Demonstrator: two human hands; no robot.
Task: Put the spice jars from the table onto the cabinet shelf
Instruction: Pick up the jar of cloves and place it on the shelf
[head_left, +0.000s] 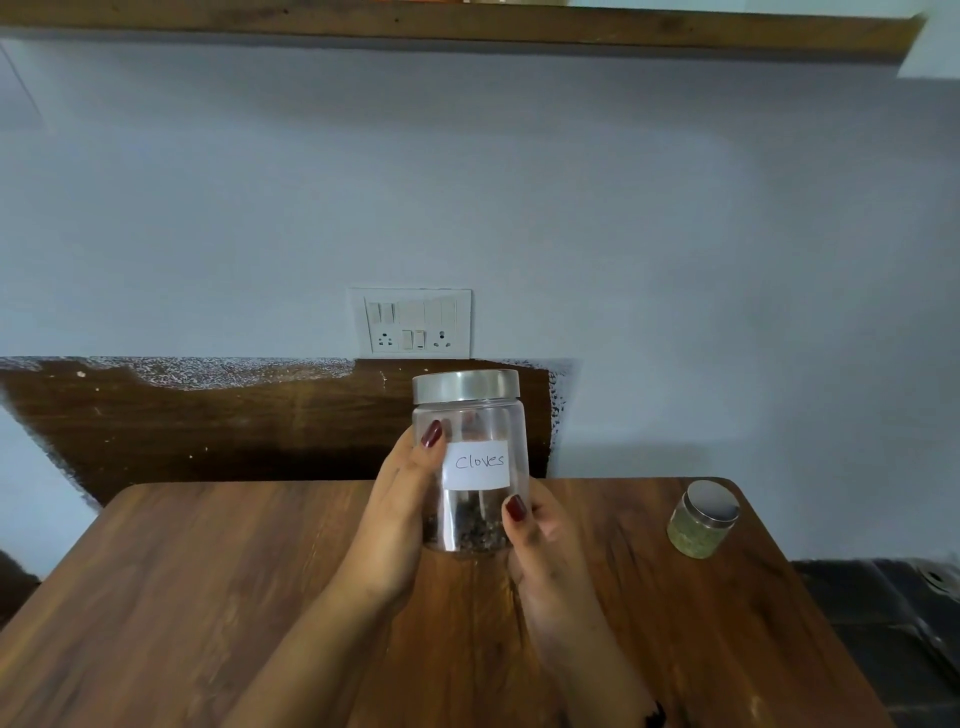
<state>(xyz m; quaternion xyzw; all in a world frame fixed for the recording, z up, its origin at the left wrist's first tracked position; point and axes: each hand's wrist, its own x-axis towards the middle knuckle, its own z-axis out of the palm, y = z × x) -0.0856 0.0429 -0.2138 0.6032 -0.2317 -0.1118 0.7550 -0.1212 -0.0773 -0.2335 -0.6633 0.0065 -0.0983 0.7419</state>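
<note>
- Your left hand (400, 499) is curled around the left side of the cloves jar (475, 462), with the thumb pressed on the glass just beside the paper label (477, 464).
- Your right hand (540, 530) closes on the lower right side of the same jar, thumb on the front below the label. So both hands have hold of this one jar, and neither is free.
- The jar stands upright between your hands, its long axis vertical, with the steel lid (466, 385) on top and the dark cloves lying at the bottom. It seems to be raised a little above the tabletop (208, 571), but I cannot tell if the base is fully clear of the wood.
- The shelf (467, 26) is the wooden board at the very top of the view, high above the jar and almost straight over it. I judge that the coming move is mainly upward and a little forward, with the jar kept upright.
- A second, smaller jar (702, 519), with greenish contents and a steel lid, waits on the tabletop well apart to your right. Your right hand is the nearer one to it.
- On the wall between the tabletop and the shelf there is a switch plate (413, 323).
</note>
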